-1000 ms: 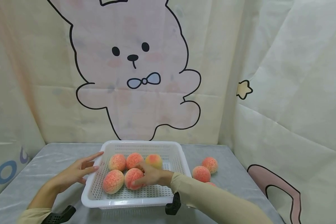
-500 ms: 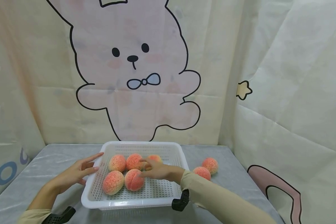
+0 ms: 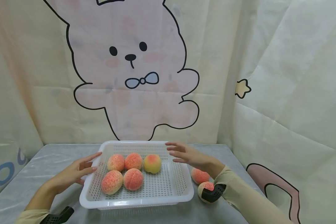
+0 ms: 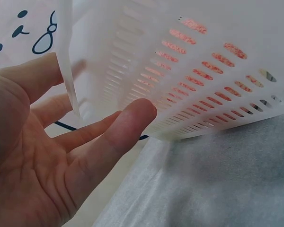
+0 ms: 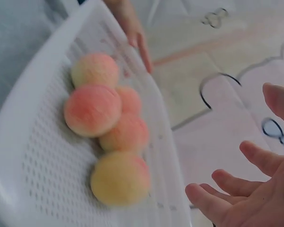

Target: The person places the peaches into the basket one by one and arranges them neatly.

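A white perforated plastic basket (image 3: 168, 186) holds several peaches, among them a red-pink peach (image 3: 133, 179) at the front and a yellow peach (image 3: 152, 164) on the right of the back row. My left hand (image 3: 72, 174) rests at the basket's left side, fingers extended along the rim; in the left wrist view its thumb (image 4: 128, 125) lies by the slotted wall. Over the basket's back right corner hovers my right hand (image 3: 189, 155), fingers spread and holding nothing. Beside the basket on the right, a peach (image 3: 200, 176) and another peach (image 3: 203, 188) sit partly behind my right wrist.
A grey cloth covers the table (image 3: 64, 152). Behind it hangs a pale curtain (image 3: 212, 118) with a cartoon bear print. A black wrist camera (image 3: 212, 193) is strapped to the right forearm.
My right hand has left the red-pink peach in the basket and moved right and up to the basket's right rim. My left hand has stayed at the left side.
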Motion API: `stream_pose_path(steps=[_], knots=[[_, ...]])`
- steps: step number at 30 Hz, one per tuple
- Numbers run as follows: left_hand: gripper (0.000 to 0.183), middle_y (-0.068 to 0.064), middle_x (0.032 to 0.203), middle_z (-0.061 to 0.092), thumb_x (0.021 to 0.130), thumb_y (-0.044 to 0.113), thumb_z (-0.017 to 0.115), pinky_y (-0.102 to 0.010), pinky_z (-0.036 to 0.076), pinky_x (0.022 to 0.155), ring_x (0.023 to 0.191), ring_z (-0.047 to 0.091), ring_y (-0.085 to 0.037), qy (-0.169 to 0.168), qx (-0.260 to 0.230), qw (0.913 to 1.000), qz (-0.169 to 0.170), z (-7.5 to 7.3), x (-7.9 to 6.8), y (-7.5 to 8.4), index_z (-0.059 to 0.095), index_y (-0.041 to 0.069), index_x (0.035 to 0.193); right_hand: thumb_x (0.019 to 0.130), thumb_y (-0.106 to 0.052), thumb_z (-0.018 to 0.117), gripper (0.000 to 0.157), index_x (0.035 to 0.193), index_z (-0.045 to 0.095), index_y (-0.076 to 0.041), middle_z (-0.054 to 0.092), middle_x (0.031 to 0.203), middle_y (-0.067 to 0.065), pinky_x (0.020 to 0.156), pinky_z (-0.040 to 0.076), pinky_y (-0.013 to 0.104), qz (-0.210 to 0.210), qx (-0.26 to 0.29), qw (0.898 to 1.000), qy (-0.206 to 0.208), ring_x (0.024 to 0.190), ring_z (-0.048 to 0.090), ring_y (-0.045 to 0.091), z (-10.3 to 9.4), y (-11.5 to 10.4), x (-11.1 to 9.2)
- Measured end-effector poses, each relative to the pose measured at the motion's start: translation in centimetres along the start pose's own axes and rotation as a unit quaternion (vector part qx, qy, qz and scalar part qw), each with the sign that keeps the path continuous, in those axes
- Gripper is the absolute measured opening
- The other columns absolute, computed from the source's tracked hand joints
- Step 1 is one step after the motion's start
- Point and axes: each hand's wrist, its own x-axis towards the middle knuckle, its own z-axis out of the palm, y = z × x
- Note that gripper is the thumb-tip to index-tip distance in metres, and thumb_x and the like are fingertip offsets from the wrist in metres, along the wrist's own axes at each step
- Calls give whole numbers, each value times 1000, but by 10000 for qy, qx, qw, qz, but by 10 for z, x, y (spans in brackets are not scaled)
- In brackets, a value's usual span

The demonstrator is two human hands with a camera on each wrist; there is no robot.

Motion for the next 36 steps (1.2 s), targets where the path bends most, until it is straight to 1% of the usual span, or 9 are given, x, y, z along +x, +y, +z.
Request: stream_pose_path(steps=[5,8,11,15,20,24,30,33,36], knots=[[73,-34,164,16,104,30,55,-47,61,79,129,56,-35,2,-68,10000,55,0,0,-1,14,19,164,108,-30,47,58,158,28,-9,28,164,21,119,34,56,-184,128,9978,624,150,29,45,-43,21,-27],[72,-34,163,17,104,28,55,-47,61,79,129,56,-36,1,-116,9998,187,2,2,-1,14,18,164,109,-30,45,59,158,26,-4,27,163,26,118,35,58,-240,-145,9923,1207,150,27,48,-71,37,-45],[73,-35,163,17,105,28,55,-46,61,78,127,57,-34,-30,-148,9996,252,4,3,0,14,18,164,109,-31,44,61,157,25,0,25,162,31,117,34,61,-73,-400,9827,1807,150,24,50,-95,60,-59],[73,-35,163,17,104,28,55,-46,61,77,123,59,-31,-39,-105,9997,200,2,2,1,13,18,164,108,-37,46,65,158,26,-1,25,162,32,117,32,64,442,-649,9718,2225,150,25,50,-111,97,-67],[73,-35,162,19,105,28,54,-47,61,78,123,59,-30,-55,-156,9996,239,1,-1,0,12,17,164,104,-32,57,66,158,30,-4,23,161,36,112,33,69,799,-1225,9666,2105,147,22,57,-121,134,-68],[72,-36,162,19,105,27,53,-48,61,79,123,59,-29,-99,-232,9993,269,1,0,-2,12,16,164,102,-26,61,69,158,29,-3,19,160,39,108,36,70,928,-1291,9693,1874,146,17,61,-126,150,-71],[73,-36,162,18,105,28,54,-48,61,78,123,60,-30,-31,-176,9996,220,1,1,-3,12,16,164,102,-33,61,73,160,26,-6,20,162,35,109,39,65,1158,-1173,9695,1811,149,20,54,-124,159,-67],[73,-35,163,17,105,29,54,-48,61,78,124,59,-31,-18,-156,9997,195,1,1,-2,13,17,164,102,-33,60,72,160,27,-6,22,161,36,108,40,64,1097,-1164,9708,1790,148,22,55,-121,159,-64],[73,-35,163,17,105,28,54,-48,61,79,124,58,-31,-44,-158,9997,191,0,1,-1,12,16,164,102,-32,61,72,160,27,-6,26,160,35,108,42,62,1052,-1068,9728,1764,147,29,53,-118,162,-61]])
